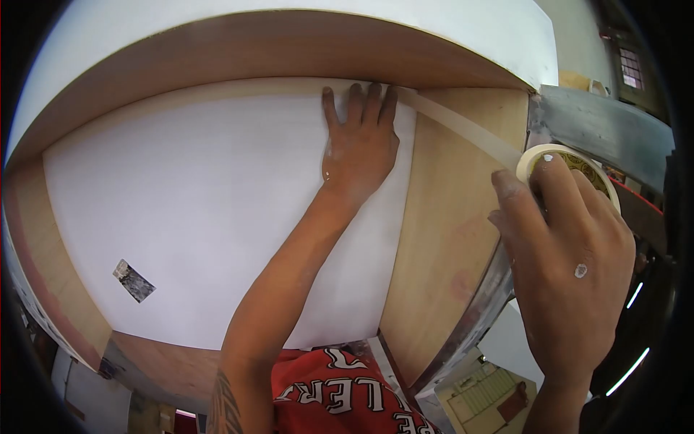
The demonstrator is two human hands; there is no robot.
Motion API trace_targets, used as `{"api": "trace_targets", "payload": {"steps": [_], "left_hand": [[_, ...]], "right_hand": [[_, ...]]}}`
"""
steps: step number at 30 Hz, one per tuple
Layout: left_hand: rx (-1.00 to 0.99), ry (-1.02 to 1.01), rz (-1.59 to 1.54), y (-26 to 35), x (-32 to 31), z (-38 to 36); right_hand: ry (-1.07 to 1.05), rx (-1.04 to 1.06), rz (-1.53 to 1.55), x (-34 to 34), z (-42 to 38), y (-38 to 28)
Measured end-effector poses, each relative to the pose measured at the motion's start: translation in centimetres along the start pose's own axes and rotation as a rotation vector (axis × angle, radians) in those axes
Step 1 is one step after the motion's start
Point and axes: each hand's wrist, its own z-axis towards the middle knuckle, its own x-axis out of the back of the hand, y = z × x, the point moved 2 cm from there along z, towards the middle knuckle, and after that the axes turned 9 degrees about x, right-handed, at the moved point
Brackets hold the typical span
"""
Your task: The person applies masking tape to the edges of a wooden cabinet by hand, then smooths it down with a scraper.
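My left hand [361, 141] lies with fingers spread on a white panel [202, 202], near its upper right corner. Its fingertips press by the panel's top edge, where a strip of masking tape [463, 126] begins. From there the strip stretches slantwise to the roll of masking tape [535, 158] on the right. My right hand [567, 246] grips that roll, thumb apart and fingers over its rim. Whether tape runs beneath the left fingers is hidden.
Wooden boards frame the panel, with one side board [441, 195] on the right and a deep top board [275, 47] above. A small dark patch [134, 281] sits on the panel at lower left. A grey beam [607, 130] stands behind the roll.
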Motion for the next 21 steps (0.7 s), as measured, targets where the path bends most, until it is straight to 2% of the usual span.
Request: {"api": "trace_targets", "payload": {"steps": [2,5,12,17,21], "left_hand": [[0.002,-0.014,0.004,0.2,0.0,0.1],[0.007,-0.014,0.033,0.3,-0.3,0.1],[0.008,-0.021,0.020,0.3,0.0,0.1],[0.008,-0.051,-0.017,0.3,0.4,0.1],[0.011,-0.045,-0.035,0.4,0.2,0.2]], "right_hand": [[-0.086,0.008,-0.012,0.3,0.7,-0.5],[-0.106,0.081,0.088,0.6,1.2,-0.9],[-0.183,0.132,0.111,0.1,1.5,-1.2],[-0.258,0.218,0.323,-0.4,1.5,-1.2],[-0.198,0.196,0.321,-1.3,1.6,-1.1]]}}
